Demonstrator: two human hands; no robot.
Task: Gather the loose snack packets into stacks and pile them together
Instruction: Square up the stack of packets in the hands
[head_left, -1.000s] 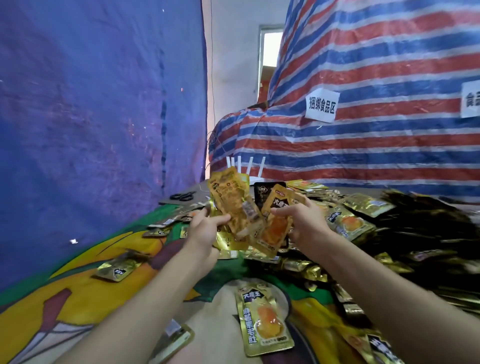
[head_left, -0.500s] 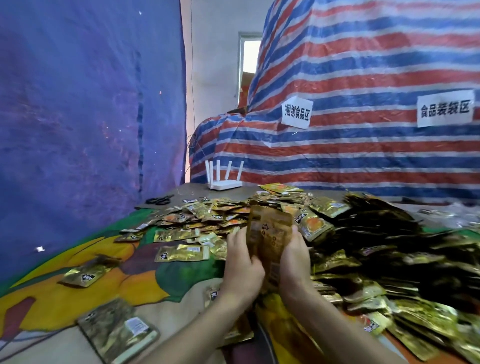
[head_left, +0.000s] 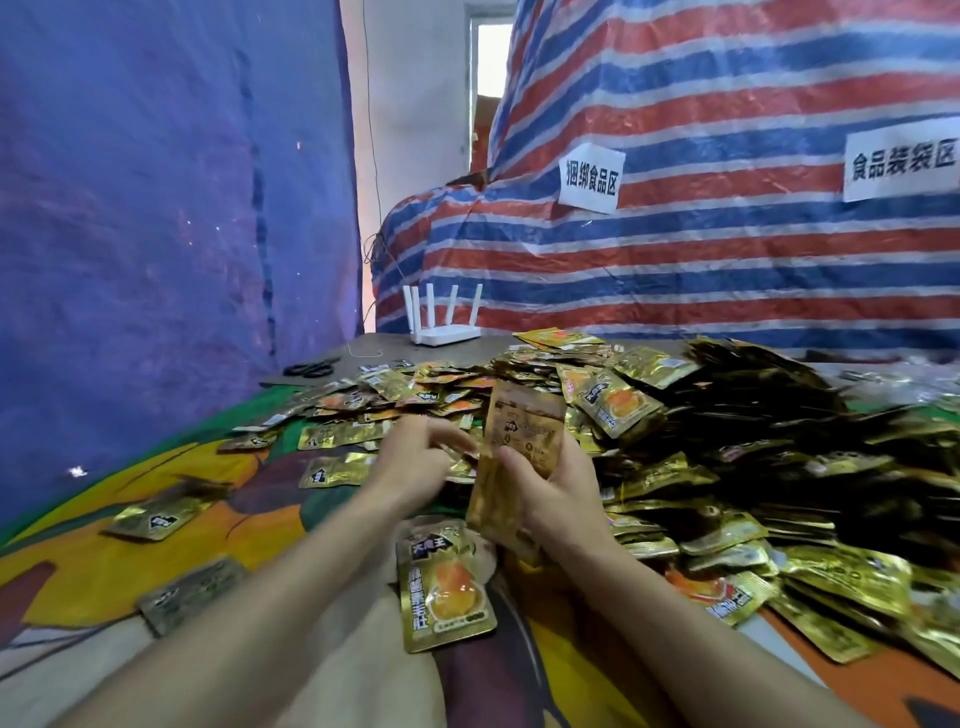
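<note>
Table: the table (head_left: 78, 571), under a bright printed cloth, carries everything. I see no finished stack set down anywhere on it.
Heap: a big jumbled heap (head_left: 753, 467) of gold and dark packets fills the right half. They lie every way, unsorted as far as I can judge.
Loose spread: loose packets (head_left: 363, 400) lie flat and scattered across the middle and far left of the table. Some overlap, and they reach back towards the router (head_left: 441, 325) and scissors (head_left: 309, 368).
Strays: outlying packets (head_left: 156, 517) sit well apart from the rest near the left edge, and a single packet (head_left: 447, 592) lies face up just below my hands.
Stack: the stack (head_left: 522, 441) is off the table, upright, between the spread and the heap. It looks a few packets thick, though I cannot count them.
Right hand: my right hand (head_left: 566, 504) holds that stack from the side, thumb across its face and the other digits wrapped behind.
Left hand: my left hand (head_left: 415, 467) is just beside the stack, over the loose spread. Its fingers (head_left: 449, 441) look apart and stretched forward, blurred, with nothing in them that I can make out.
Progress: early, by my reckoning. One small stack is in hand and none are piled; nearly all the packets wait to be gathered.
Left to do: feed the stack from the spread, set it down, repeat, then bring the stacks together.
</note>
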